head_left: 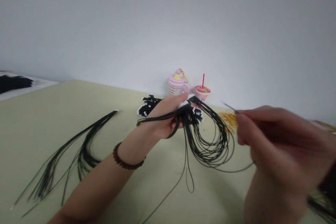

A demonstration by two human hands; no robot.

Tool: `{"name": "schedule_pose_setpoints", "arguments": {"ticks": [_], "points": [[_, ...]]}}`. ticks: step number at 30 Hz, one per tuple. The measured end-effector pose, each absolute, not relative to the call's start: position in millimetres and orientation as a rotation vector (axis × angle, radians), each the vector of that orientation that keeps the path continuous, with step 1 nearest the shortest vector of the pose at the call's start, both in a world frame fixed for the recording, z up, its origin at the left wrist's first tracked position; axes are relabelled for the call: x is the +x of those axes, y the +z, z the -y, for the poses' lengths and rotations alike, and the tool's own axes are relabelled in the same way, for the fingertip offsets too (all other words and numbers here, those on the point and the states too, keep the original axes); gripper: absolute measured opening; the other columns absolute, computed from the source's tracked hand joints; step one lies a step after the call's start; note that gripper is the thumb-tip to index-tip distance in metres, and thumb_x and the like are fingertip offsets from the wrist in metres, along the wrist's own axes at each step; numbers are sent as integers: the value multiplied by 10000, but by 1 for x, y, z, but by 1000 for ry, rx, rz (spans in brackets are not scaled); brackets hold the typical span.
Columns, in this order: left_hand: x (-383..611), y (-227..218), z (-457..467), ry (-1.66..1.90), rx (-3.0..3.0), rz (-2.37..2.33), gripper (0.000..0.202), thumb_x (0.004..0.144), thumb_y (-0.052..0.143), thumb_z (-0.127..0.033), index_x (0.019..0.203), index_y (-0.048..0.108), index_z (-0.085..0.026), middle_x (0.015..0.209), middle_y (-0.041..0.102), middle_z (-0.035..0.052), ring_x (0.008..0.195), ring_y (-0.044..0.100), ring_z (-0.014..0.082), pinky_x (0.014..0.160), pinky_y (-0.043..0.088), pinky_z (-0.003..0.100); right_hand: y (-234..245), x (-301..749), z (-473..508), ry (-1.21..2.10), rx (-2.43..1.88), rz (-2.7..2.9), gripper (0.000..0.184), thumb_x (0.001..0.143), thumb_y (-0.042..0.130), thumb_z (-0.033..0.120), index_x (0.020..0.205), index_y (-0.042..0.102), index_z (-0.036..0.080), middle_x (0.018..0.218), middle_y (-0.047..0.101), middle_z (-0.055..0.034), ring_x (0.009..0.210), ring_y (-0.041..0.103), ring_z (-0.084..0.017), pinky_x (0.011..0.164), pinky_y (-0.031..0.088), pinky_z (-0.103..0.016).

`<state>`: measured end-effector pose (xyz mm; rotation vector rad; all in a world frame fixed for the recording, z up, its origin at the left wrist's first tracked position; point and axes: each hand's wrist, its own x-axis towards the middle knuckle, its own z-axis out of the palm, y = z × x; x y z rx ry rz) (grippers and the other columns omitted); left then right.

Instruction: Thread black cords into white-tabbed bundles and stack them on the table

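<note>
My left hand, with a brown bead bracelet at the wrist, is closed around a bundle of thin black wires. White connector housing shows at the top of the grip, by the thumb. Wire loops hang down and to the right, and one strand trails to the lower edge. Between thumb and forefinger, my right hand pinches one black wire end, its thin tip pointing left toward the connector, apart from it. A strand runs from the loops to under this hand.
Another black wire bundle lies on the table at left. Behind my left hand is a pile of black wires with white connectors. A pink toy cup, a small cup with a red straw and yellow bands stand near the wall.
</note>
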<state>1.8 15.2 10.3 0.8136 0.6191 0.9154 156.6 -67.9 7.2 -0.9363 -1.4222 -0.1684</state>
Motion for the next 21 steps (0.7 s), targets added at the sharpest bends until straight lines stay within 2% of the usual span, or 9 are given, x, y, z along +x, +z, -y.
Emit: {"name": "schedule_pose_setpoints", "arguments": {"ticks": [3,8,15,21], "points": [[3,11,-8,976,941,-636,264,858,522,-299,658,569,-135,483,532,-37,334,458,42,289,330,122,6,143,55,-215,-900,1547,101,697,665,78,711,670,178,591,583,20,509,508,-87,455,376,-230],[1,10,2,1039,1086,-642,269,830,550,-329,631,573,-151,495,501,-32,356,419,44,312,300,140,1,141,45,-487,-943,1631,99,724,622,96,680,641,183,538,532,36,445,437,-60,429,371,-207],[-1,8,4,1062,1144,-579,261,809,580,-346,635,593,-152,527,502,-33,398,406,38,350,292,141,1,138,49,-467,-913,1631,99,706,637,83,683,626,179,545,551,44,443,434,-51,418,367,-198],[3,15,9,1131,1191,-608,285,831,535,-260,575,577,-139,522,531,-23,432,455,48,415,349,144,1,137,48,-489,-931,1634,110,717,627,86,675,622,187,534,536,45,440,424,-56,416,368,-203]]}}
